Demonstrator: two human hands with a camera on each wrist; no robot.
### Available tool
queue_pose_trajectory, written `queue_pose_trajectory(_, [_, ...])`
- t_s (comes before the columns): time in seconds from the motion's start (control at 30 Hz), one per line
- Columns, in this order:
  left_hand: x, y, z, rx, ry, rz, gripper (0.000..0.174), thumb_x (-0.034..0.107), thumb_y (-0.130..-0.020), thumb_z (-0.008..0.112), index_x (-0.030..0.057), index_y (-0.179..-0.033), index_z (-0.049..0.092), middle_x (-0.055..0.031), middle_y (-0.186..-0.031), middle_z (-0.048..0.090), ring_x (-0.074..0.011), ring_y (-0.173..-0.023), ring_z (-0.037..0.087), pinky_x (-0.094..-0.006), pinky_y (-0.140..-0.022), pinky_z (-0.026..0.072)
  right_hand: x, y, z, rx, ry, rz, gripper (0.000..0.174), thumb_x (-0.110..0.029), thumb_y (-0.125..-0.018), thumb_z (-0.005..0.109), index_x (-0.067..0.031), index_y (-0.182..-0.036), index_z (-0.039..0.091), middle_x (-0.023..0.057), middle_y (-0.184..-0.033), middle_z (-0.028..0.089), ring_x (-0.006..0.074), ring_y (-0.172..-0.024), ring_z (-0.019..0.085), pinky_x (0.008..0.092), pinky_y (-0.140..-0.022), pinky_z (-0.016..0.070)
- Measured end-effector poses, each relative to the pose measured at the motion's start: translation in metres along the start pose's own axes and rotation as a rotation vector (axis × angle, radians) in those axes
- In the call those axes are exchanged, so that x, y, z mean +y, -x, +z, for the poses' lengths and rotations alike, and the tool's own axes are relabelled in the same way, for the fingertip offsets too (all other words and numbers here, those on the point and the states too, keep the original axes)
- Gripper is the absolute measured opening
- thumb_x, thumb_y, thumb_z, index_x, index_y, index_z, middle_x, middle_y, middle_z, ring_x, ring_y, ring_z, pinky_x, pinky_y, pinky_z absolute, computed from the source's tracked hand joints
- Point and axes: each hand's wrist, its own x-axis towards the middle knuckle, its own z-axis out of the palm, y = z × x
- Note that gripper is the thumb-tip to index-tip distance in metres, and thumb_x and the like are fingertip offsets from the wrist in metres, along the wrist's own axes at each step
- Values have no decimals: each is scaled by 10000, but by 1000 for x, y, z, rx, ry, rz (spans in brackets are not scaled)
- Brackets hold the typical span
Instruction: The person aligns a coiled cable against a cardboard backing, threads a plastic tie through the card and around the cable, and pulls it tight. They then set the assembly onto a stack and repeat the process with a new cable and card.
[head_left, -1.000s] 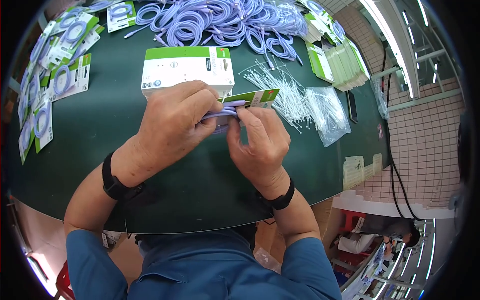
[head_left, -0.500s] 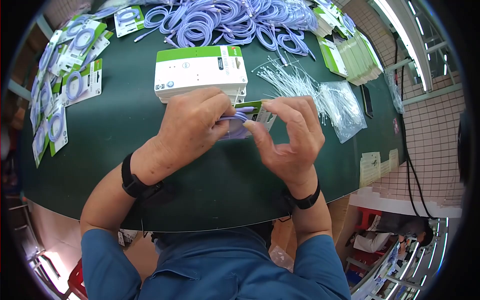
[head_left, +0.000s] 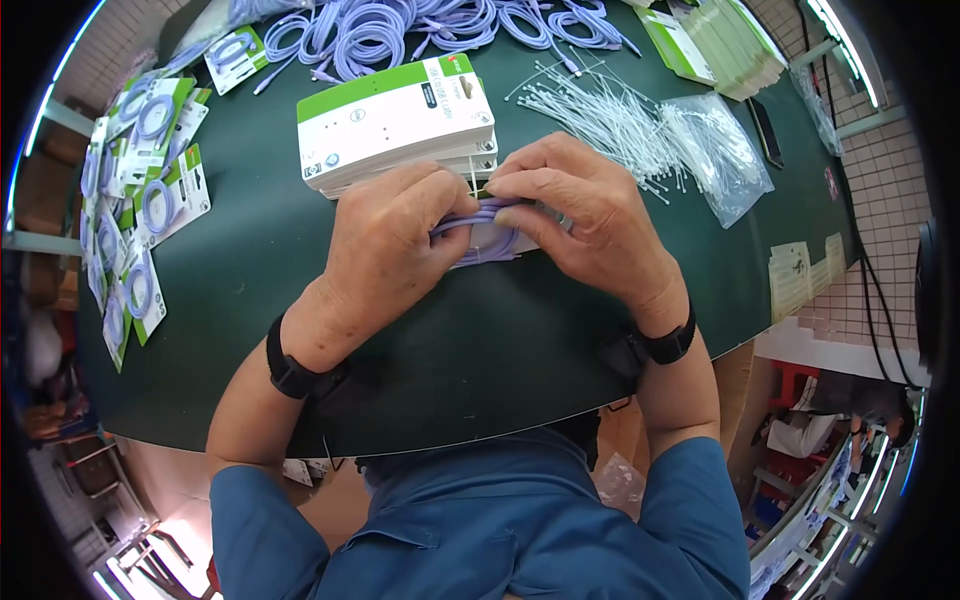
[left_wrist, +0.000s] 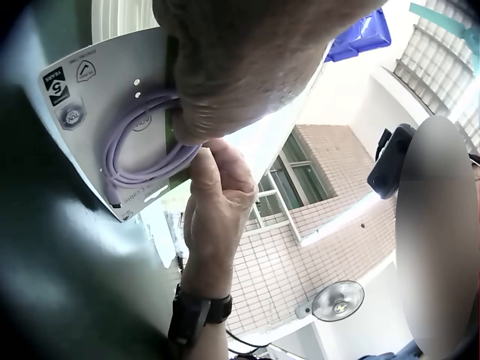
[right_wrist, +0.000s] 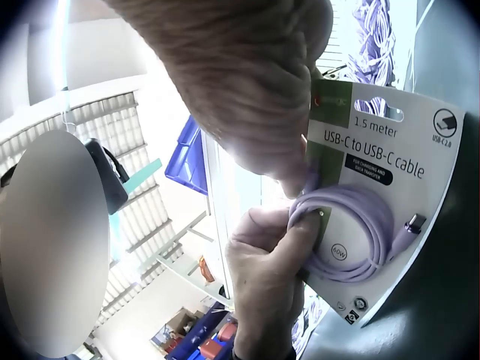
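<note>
**Both hands grip a coiled purple cable against its printed card**

The left hand [head_left: 395, 235] is clamped on the purple cable [head_left: 488, 250] and its card [right_wrist: 420, 142], its thumb lying over the coil. The right hand [head_left: 600, 220] pinches at the coil's other side, finger and thumb close together. A thin white strand [head_left: 474, 172] stands up between the hands. The cable and card are held above the worktop [head_left: 450, 370], between its near edge and the card stack [head_left: 400, 120]. The right wrist view shows "1.5 meter" and "USB-C to USB-C cable" on the card, with one plug beside the coil.

Along the worktop's left edge lie overlapping carded cables [head_left: 158, 205]. Loose purple cables [head_left: 370, 35] are heaped toward the far edge. Right of the card stack, white ties [head_left: 600, 115] are spread out, partly meeting a clear bag [head_left: 722, 165] that holds more. Another stack of cards [head_left: 735, 50] sits toward the far right corner, with a dark flat object [head_left: 766, 133] just beside it, near the right edge. Pale paper pieces [head_left: 792, 280] lie at the near right corner.
</note>
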Motion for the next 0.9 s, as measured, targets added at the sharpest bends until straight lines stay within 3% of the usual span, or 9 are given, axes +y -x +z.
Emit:
queue_pose_trajectory(0.3, [4, -2, 0, 0, 41, -74, 203, -54, -713, 779, 49, -841, 659, -107, -824, 713, -311, -730, 703, -381, -655, 548, -9, -2, 0, 39, 35, 67, 245, -85, -837, 835, -47, -1065, 755, 106, -1007, 725, 281, -893, 705, 362, -747, 572])
queue_pose_trajectory(0.57, [9, -2, 4, -4, 130, -208, 176, -41, -714, 773, 34, -828, 662, -113, -796, 719, -312, -703, 697, -363, -660, 549, -10, -2, 12, 7, -66, 71, 159, -61, -860, 817, -30, -977, 715, 86, -973, 722, 268, -825, 700, 338, -702, 566])
queue_pose_trajectory(0.9, [8, 0, 2, -68, 311, -380, 122, 0, -723, 740, -6, -808, 653, -122, -769, 720, -230, -676, 672, -340, -661, 531, -5, 0, 17, 16, -97, 90, 134, -42, -880, 793, -9, -896, 664, 102, -938, 723, 236, -807, 717, 315, -702, 573])
